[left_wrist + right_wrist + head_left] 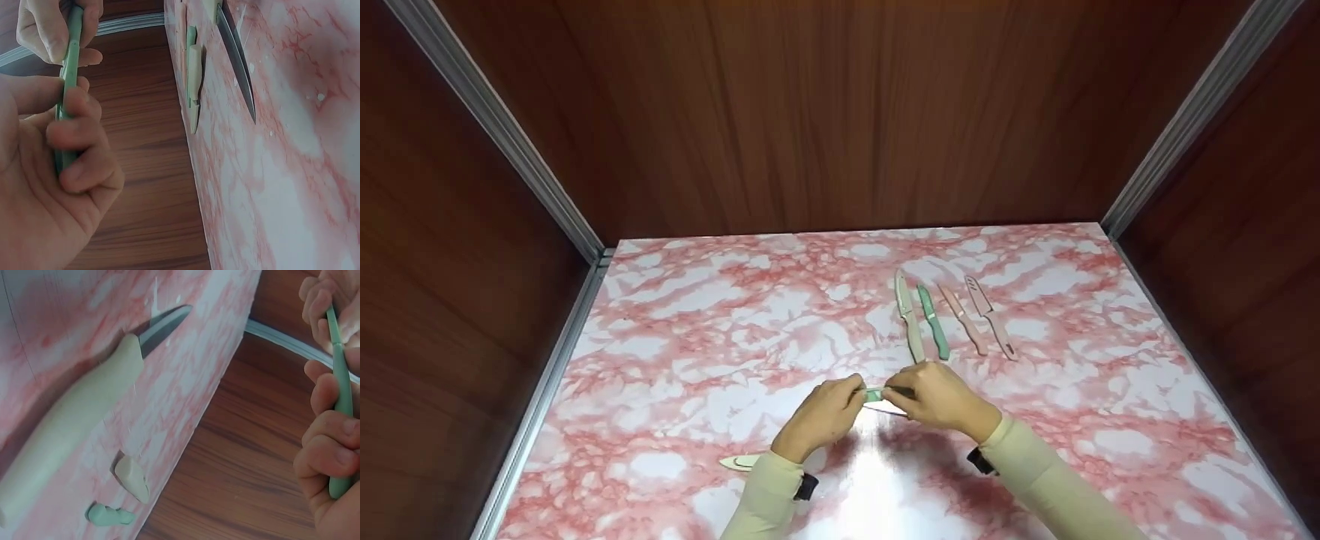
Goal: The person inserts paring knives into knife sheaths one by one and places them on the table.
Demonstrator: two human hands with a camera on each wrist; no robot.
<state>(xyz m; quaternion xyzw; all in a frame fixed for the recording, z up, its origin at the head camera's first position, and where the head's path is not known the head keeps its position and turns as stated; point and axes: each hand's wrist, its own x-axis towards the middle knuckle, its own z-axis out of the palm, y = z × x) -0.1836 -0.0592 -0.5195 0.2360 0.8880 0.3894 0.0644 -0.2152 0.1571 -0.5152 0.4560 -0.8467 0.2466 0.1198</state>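
Both hands gripped one green knife (pixel 874 394) between them above the worktop (pixel 720 337), left hand (pixel 821 417) and right hand (pixel 937 397) clenched round it. Light, stiff, probably slippery; best held by the handle.

Four sheathed knives (pixel 952 319) lie on marble tabletop (pixel 697 337).

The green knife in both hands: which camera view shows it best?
The right wrist view: the green knife runs uncovered between the right hand and the left hand. The left wrist view shows a partly covered strip; the head view only a green speck.
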